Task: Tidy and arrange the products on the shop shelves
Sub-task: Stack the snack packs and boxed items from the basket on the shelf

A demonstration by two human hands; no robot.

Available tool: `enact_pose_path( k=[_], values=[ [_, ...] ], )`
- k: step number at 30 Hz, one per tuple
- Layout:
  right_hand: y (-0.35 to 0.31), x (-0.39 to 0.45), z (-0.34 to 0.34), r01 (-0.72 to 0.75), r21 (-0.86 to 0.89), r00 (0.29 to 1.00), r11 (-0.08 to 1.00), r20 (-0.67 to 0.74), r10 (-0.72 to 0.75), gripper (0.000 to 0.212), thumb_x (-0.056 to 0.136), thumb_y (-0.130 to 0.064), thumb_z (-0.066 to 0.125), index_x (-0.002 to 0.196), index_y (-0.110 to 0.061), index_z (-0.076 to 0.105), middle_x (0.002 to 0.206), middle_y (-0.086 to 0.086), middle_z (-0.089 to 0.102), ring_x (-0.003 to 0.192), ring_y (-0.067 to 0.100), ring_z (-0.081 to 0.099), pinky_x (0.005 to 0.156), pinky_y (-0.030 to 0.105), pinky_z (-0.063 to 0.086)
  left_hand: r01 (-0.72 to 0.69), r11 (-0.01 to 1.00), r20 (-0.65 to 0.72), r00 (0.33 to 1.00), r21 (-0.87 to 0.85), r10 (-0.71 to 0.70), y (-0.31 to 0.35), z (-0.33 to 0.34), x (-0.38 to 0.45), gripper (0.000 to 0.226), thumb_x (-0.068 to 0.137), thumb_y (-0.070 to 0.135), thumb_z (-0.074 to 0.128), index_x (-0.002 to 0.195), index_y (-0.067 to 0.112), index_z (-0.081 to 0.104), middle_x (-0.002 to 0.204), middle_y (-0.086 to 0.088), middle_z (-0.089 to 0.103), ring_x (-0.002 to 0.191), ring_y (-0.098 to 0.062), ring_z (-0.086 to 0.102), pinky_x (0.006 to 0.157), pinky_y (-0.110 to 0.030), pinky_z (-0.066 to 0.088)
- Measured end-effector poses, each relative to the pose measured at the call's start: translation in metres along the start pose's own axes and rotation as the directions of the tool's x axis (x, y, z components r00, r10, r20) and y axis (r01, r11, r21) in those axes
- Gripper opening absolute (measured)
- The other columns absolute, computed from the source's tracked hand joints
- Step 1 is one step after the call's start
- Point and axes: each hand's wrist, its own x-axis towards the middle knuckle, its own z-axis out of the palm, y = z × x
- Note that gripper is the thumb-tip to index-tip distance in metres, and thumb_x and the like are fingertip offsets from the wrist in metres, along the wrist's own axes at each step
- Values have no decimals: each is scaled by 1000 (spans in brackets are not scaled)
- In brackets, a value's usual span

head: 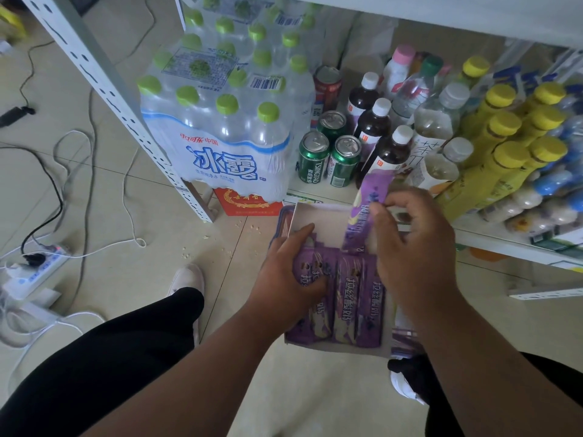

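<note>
Purple snack packets (344, 298) are being lined up lengthwise in a shallow white display box (318, 216), which is being kept low over the floor in front of the bottom shelf (504, 244), probably so that it can be filled before it is set among the drinks. One more purple packet (367, 212) is being pinched near its upper part between the thumb and curled fingertips of the right hand (416, 247) and is being held nearly upright, its lower end being aimed into the empty stretch of box just beyond the packets already lying flat; judged from this, a slot is being filled. The left hand (290, 279) is being laid over the leftmost packets, fingers curled round them and the box edge beneath, so the row is apparently being steadied and kept from sliding while the new one is being fed in. Just beyond the fingertips of both hands, green beer cans (328, 159) and dark bottles with white caps (378, 137) are being kept upright in rows on the shelf. Further past the right fingers, yellow-capped bottles (504, 146) are being stored tilted. Beyond the left fingers, a shrink-wrapped pack of water bottles (227, 121) is being kept on a red carton (249, 203). Well left of the left hand, cables and a power strip (38, 263) are being left on the tiled floor.
</note>
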Motion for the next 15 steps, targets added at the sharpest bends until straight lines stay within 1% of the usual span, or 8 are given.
enact_pose_path(
  k=[1, 2, 3, 5, 9, 11, 13, 15],
  values=[
    [-3, -1, -3, 2, 37, 1000, 999, 12, -2, 7, 102, -19, 68, 104, -13, 69, 97, -3, 69, 91, -2, 63, 80, 18, 50, 3, 1000, -7, 1000, -3, -3, 0, -1, 1, 87, 77, 24, 88, 152, 43, 48, 128, 16, 51, 112, -9, 67, 95, -35, 62],
    [-5, -2, -4, -5, 61, 1000, 998, 30, 3, 5, 103, -17, 67, 105, -12, 67, 90, -7, 69, 84, -6, 64, 73, 10, 46, 4, 1000, -14, 1000, -2, -5, 0, -2, 1, 86, 79, 22, 88, 153, 41, 49, 127, 15, 51, 110, -7, 67, 94, -30, 62],
    [-5, -4, -5, -15, 75, 999, 997, 47, 11, 5, 103, -17, 67, 106, -12, 67, 86, -10, 69, 81, -8, 64, 70, 5, 43, 3, 1000, -20, 1000, 1, -3, 0, -4, 2, 85, 80, 20, 88, 153, 40, 49, 127, 15, 52, 108, -5, 67, 92, -23, 61],
    [-3, -8, -5, -55, 100, 996, 994, 68, 48, 6, 100, -16, 71, 105, -15, 67, 87, -17, 69, 81, -7, 65, 71, 4, 44, -3, 1000, -39, 999, -1, 3, 1, -7, 3, 85, 80, 17, 87, 154, 39, 50, 126, 13, 54, 105, -1, 66, 90, -16, 58],
    [7, -8, -12, -204, 215, 977, 955, 103, 186, 15, 96, -18, 77, 101, -24, 64, 88, -10, 74, 80, 7, 70, 74, 19, 55, -10, 1000, -96, 995, 12, 11, -2, -16, 5, 83, 78, 17, 88, 150, 41, 54, 128, 12, 57, 104, 5, 65, 88, -8, 52],
    [16, -8, -17, -280, 231, 959, 932, 110, 261, 18, 95, -19, 78, 102, -25, 63, 88, -5, 75, 81, 17, 73, 73, 30, 58, -12, 1000, -131, 991, 18, 15, -6, -26, 5, 83, 77, 17, 89, 148, 44, 56, 128, 12, 59, 107, 5, 64, 93, -12, 53],
    [29, -7, -19, -336, 212, 941, 918, 110, 320, 18, 94, -19, 78, 102, -25, 63, 89, -3, 75, 83, 22, 73, 74, 35, 60, 2, 999, -160, 987, 34, 4, -9, -38, 4, 83, 76, 18, 90, 146, 46, 56, 130, 12, 61, 110, 1, 66, 95, -15, 54],
    [43, -9, -19, -386, 162, 921, 908, 124, 369, 18, 95, -21, 78, 100, -29, 63, 88, -4, 76, 81, 20, 74, 75, 39, 61, 23, 998, -185, 983, 65, -11, -13, -52, 2, 84, 77, 18, 91, 147, 45, 55, 130, 12, 64, 109, -3, 67, 90, -5, 49]
  ],
)
